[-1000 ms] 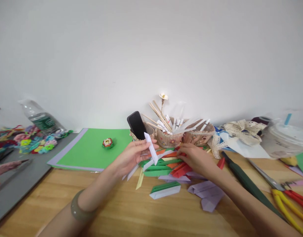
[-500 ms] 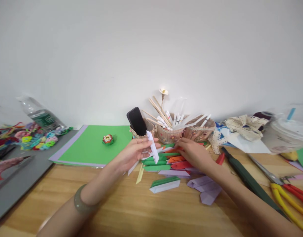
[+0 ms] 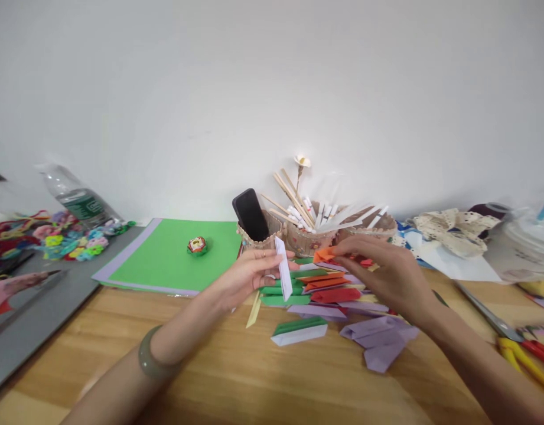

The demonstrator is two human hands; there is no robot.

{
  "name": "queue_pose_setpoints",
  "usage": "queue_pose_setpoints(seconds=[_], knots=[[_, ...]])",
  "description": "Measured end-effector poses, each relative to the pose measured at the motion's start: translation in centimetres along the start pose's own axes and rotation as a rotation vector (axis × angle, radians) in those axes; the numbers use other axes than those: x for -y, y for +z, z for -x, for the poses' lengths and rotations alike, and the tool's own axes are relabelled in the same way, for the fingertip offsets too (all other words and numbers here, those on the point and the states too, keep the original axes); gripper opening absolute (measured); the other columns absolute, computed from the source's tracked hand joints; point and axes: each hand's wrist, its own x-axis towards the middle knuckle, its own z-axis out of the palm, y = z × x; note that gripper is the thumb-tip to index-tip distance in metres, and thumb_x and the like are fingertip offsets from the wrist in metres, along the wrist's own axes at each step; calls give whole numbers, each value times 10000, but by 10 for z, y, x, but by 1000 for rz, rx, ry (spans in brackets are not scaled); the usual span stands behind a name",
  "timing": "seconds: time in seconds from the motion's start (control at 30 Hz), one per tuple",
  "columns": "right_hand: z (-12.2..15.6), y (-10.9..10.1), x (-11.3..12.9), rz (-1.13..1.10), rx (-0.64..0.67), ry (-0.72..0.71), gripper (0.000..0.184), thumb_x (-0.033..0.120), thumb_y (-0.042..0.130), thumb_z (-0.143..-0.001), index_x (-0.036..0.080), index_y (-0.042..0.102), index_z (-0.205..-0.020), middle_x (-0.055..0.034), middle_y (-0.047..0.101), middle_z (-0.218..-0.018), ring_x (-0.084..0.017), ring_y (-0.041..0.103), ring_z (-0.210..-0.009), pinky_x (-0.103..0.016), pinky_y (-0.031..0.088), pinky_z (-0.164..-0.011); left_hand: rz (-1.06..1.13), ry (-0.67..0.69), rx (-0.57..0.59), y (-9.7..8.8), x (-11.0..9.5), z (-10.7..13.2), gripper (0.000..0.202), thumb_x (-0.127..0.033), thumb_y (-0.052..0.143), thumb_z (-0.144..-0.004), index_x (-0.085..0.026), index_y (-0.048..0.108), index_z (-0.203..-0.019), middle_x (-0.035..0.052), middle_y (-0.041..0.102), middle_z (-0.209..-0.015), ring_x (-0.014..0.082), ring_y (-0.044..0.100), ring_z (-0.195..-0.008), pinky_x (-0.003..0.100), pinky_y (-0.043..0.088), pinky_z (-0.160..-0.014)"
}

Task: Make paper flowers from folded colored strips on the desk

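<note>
Orange folded paper (image 3: 323,255) sits pinched in the right hand (image 3: 390,268).

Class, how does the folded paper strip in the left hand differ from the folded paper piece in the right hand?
Colour: the folded strip looks white; the folded piece is orange.
Shape: the strip looks long and narrow; the visible part of the piece looks short and wedge-like.
Pose: the strip stands steeply, leaning slightly; the piece looks more level.
Shared: both are folded paper, each held in one hand.
</note>
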Motion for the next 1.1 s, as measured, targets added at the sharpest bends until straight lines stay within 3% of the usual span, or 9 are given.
queue_pose_setpoints(seconds=[0.07, 0.17, 0.27, 0.77, 0.93, 1.1], knots=[[5, 8, 11, -29, -93, -160, 107, 127, 536, -824, 192, 606, -872, -44, 673, -871, -135, 628, -818, -237, 502, -711, -1, -30, 24, 4, 4, 1, 276, -265, 665, -722, -113, 679, -952, 95, 696, -843, 73, 577, -633, 151, 439, -572], [14, 21, 20, 36, -55, -369, 193, 81, 496, -836, 184, 578, -977, -62, 673, -949, -129, 627, -875, -226, 510, -737, -3, -55, 53, 8, 8, 3, 258, -302, 716, -657, -109, 699, -829, 56, 669, -742, 66, 545, -594, 166, 426, -574], [18, 25, 24, 36, 1, -461, 201, 93, 439, -870, 153, 556, -1022, -91, 671, -979, -151, 610, -957, -259, 512, -780, -34, -65, 97, 12, 10, 6, 254, -324, 707, -662, -111, 698, -800, 39, 641, -707, 68, 529, -588, 181, 408, -575], [16, 24, 23, 229, 13, -580, 272, 134, 351, -920, 120, 599, -1031, -82, 697, -1001, -191, 605, -996, -303, 528, -782, -84, -84, 185, 9, 11, 6, 305, -383, 727, -621, -101, 673, -723, 21, 581, -632, 88, 524, -593, 219, 411, -568], [12, 25, 22, 269, 55, -545, 282, 128, 371, -906, 152, 628, -1020, -79, 695, -1002, -191, 598, -972, -318, 529, -735, -115, -70, 182, 10, 10, 6, 272, -351, 736, -615, -116, 679, -740, 19, 612, -654, 87, 532, -593, 221, 412, -589], [8, 27, 24, 245, 101, -470, 276, 141, 389, -884, 161, 642, -992, -91, 662, -1056, -217, 556, -1007, -376, 510, -809, -181, 30, 153, 10, 12, 5, 201, -304, 707, -659, -121, 691, -741, 10, 613, -658, 69, 508, -580, 196, 398, -594]])
